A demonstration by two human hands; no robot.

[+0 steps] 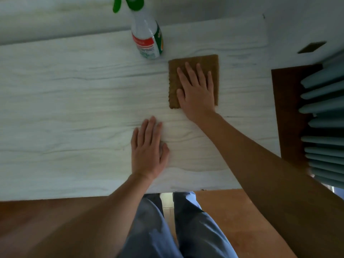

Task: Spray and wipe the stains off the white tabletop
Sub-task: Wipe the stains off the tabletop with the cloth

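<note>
Two hands lie on the white tabletop (65, 108), one cloth and one spray bottle with them. The right hand (196, 90) is flat on the brown cloth (193, 61), fingers spread and pressing down on it, not pinching or gripping; its palm covers the cloth's near half and its heel reaches past the near edge onto the bare top. The cloth is square and lies flat toward the far right part of the top. The left hand (148, 149) rests palm down on bare tabletop, nearer the person and just left of the right wrist, fingers straight and close together, holding nothing. The single bottle (147, 38) stands upright just beyond the cloth's far left corner, near it but apart, with a green trigger head, a clear body and a red and green label. No clear stain can be made out on the grey-veined surface; the light is dim. One pair of blue trouser legs (195, 229) shows below the near edge, over a brown floor (46, 220).
</note>
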